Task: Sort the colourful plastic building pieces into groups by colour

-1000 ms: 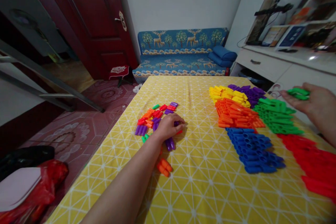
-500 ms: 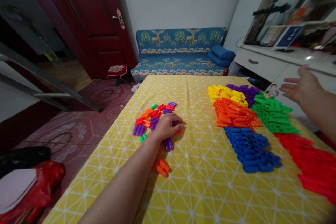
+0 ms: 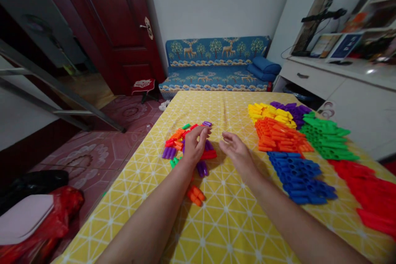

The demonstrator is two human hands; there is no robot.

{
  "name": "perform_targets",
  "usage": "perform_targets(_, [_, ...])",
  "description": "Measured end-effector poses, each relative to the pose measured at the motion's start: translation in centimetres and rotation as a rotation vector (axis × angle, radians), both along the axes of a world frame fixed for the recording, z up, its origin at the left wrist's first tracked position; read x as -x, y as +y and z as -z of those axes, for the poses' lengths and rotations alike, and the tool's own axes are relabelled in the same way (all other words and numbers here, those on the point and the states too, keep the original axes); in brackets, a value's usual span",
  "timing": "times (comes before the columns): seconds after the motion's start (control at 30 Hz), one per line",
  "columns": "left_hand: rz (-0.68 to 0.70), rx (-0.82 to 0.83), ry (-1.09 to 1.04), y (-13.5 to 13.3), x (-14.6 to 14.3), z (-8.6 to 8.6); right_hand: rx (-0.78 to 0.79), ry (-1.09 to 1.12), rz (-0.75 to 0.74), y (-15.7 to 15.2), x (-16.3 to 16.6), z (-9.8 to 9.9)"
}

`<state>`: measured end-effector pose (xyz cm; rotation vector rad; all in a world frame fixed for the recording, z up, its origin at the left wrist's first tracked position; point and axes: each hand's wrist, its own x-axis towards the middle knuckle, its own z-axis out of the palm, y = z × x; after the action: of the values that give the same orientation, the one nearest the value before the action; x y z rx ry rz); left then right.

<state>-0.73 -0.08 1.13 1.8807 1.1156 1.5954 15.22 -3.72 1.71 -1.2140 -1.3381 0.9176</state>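
My left hand (image 3: 194, 144) is over a loose mix of small plastic tube pieces on the left half of the table. Its fingers stretch to the right, partly hidden behind the thumb, and nothing shows in them. Just below its thumb lies a red tube piece (image 3: 209, 155), with a purple piece (image 3: 202, 169) nearer to me. My right hand (image 3: 236, 150) hovers to the right of these pieces, palm facing left, fingers loosely curved and apart from the thumb, holding nothing. Orange pieces (image 3: 196, 195) lie beside my left forearm, and purple pieces (image 3: 169, 153) at the mix's left edge.
Sorted heaps line the table's right side: yellow (image 3: 270, 114), purple (image 3: 292, 111), orange (image 3: 280, 135), green (image 3: 326, 136), blue (image 3: 300, 177) and red (image 3: 368, 192). A patterned tablecloth (image 3: 247, 231) covers the table. Beyond it stands a blue sofa (image 3: 216, 74).
My right hand has come from above the far right, past the heaps, to beside my left hand. The left hand has turned thumb-up and shifted slightly, uncovering red and purple pieces.
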Motion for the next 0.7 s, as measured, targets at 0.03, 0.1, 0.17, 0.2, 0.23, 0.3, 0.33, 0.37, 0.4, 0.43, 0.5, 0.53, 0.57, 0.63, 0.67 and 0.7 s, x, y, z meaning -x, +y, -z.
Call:
perform_targets(0.03, [-0.012,-0.002,-0.035,-0.2,-0.1,-0.1,-0.03,-0.089,-0.02,-0.7,1.1,1.2])
perform_targets(0.1, [0.002,0.013,-0.106,-0.5,-0.3,-0.4,-0.103,-0.26,-0.04,-1.5,2.5,2.6])
perform_targets(0.17, [0.09,0.076,-0.2,-0.2,-0.2,-1.1,-0.149,-0.345,-0.033,-1.7,2.9,3.2])
perform_targets(0.2, [0.155,0.127,-0.249,0.1,0.0,-1.6,-0.154,-0.345,-0.025,-1.7,2.9,3.2])
perform_targets(0.23, [0.223,0.186,-0.294,0.5,0.5,-2.3,-0.151,-0.324,-0.014,-1.5,2.8,3.3])
perform_targets(0.3, [0.297,0.3,-0.344,1.5,2.3,-3.8,-0.135,-0.265,0.007,-1.2,2.5,3.4])
perform_targets(0.33, [0.267,0.331,-0.343,2.0,3.6,-4.4,-0.133,-0.247,0.01,-1.0,2.3,3.5])
perform_targets(0.37, [0.191,0.347,-0.323,2.5,5.0,-4.7,-0.133,-0.234,0.013,-0.9,2.3,3.6])
perform_targets(0.4, [0.092,0.352,-0.276,2.9,6.5,-4.7,-0.137,-0.226,0.016,-0.8,2.2,3.7])
perform_targets(0.43, [-0.037,0.347,-0.215,3.2,8.0,-4.4,-0.141,-0.218,0.024,-0.7,2.2,3.7])
perform_targets(0.5, [-0.258,0.331,-0.052,3.5,10.4,-2.8,-0.141,-0.201,0.062,-0.6,2.3,3.8])
perform_targets(0.53, [-0.322,0.341,0.008,3.6,11.1,-1.7,-0.136,-0.191,0.085,-0.6,2.3,3.8])
perform_targets(0.57, [-0.322,0.358,0.066,3.7,11.4,-0.7,-0.13,-0.181,0.101,-0.5,2.4,3.8])
perform_targets(0.63, [-0.227,0.372,0.221,3.6,10.5,1.1,-0.12,-0.164,0.095,-0.4,2.4,3.8])
perform_targets(0.67, [-0.179,0.35,0.29,3.5,9.5,1.6,-0.116,-0.156,0.072,-0.3,2.4,3.8])
perform_targets(0.7, [-0.145,0.318,0.328,3.3,8.2,1.8,-0.113,-0.148,0.043,-0.1,2.3,3.9])
